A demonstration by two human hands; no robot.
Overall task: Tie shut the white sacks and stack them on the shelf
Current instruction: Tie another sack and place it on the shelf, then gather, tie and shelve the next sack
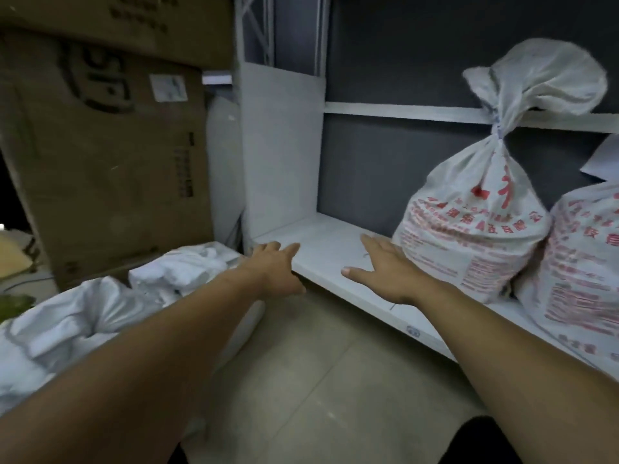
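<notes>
Dim storeroom, with a dark grey wall behind a white shelf unit and pale tiled floor [318, 380] below. Tall cardboard boxes [100, 162] fill the left side, stacked and leaning, one with a small white label [167, 88] near its top edge.

The shelf [328, 249] runs from a white side panel at the left to the right edge of view; its left half is bare board, and a white rail [402, 111] crosses the wall above it.

On the right half of the board stands a tied sack [469, 229], white with red print, upright, its neck cinched by a cord [499, 128] and the loose top flaring above. A second sack [582, 262] with the same red print touches its right side and is cut off by the frame, so its neck cannot be seen.

On the floor, at the left front corner of the shelf, lies a white heap [83, 316] of crumpled material; whether it is sacks or cloth cannot be told.

Both bare arms reach forward. The right hand [385, 272] is spread flat, palm down, over the board's front edge, thumb out wide, fingers just beside the base of the tied sack; whether they touch it is unclear. The left hand [274, 266] is stretched out with straight fingers pointing at the shelf's left front corner, holding nothing.
</notes>
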